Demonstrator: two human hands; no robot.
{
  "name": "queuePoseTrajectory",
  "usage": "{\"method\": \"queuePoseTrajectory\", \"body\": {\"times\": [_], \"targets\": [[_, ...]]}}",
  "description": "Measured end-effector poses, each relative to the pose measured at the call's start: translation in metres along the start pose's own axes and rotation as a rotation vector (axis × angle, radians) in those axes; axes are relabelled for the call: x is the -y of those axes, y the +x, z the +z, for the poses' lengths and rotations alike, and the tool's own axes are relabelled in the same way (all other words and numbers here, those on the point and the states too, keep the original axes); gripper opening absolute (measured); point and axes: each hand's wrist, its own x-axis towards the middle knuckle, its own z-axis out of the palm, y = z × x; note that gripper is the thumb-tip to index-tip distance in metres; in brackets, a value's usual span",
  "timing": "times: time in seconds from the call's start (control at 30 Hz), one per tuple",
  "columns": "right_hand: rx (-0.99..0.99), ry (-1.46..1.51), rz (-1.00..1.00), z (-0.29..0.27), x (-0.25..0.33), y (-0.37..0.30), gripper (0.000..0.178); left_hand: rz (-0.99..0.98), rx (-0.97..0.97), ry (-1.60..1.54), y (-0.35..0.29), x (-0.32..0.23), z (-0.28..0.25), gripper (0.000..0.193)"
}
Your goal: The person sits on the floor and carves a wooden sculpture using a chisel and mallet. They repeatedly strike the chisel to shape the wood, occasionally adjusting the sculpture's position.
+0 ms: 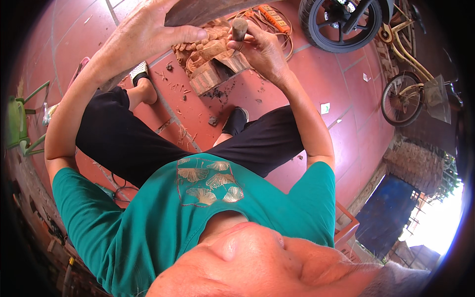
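Note:
My left hand (143,39) is at the top left with its thumb stretched to the right. It is against a dark wooden beam (198,12); its other fingers are mostly cut off by the upper edge. My right hand (264,52) is closed around a round wooden handle (239,30), whose blunt end points up. What the handle joins to, if anything, is hidden. Below and between both hands lies a carved, reddish-brown wood piece (203,76) with rounded, bumpy relief, on the floor.
Wood shavings (178,89) and dark crumbs lie on the red tiled floor (277,94). An orange power strip (274,19) with coiled cord is beyond my right hand. A motorcycle wheel (340,22) and a bicycle wheel (402,99) stand right; a green chair (19,121) stands left.

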Motion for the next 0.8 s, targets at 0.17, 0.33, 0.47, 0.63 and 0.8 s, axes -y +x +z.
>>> {"method": "queuePoseTrajectory", "body": {"times": [0.17,0.33,0.47,0.63,0.8], "targets": [[0.124,-0.102,0.039,-0.002,0.011,0.001,0.027,0.097,-0.099,-0.251,0.0,0.022,0.008,0.089],[0.116,-0.129,-0.024,-0.001,0.008,0.002,0.028,0.241,-0.245,-0.19,-0.006,0.036,0.014,0.084],[0.124,-0.174,-0.009,-0.002,0.004,-0.001,0.028,0.026,0.02,-0.076,-0.01,0.048,0.028,0.079],[0.065,-0.052,-0.019,0.002,0.004,0.002,0.031,0.146,-0.121,-0.131,-0.007,0.045,0.029,0.077],[0.063,-0.084,-0.016,0.003,0.002,0.001,0.036,0.287,-0.296,-0.065,-0.009,0.033,0.026,0.074]]}}
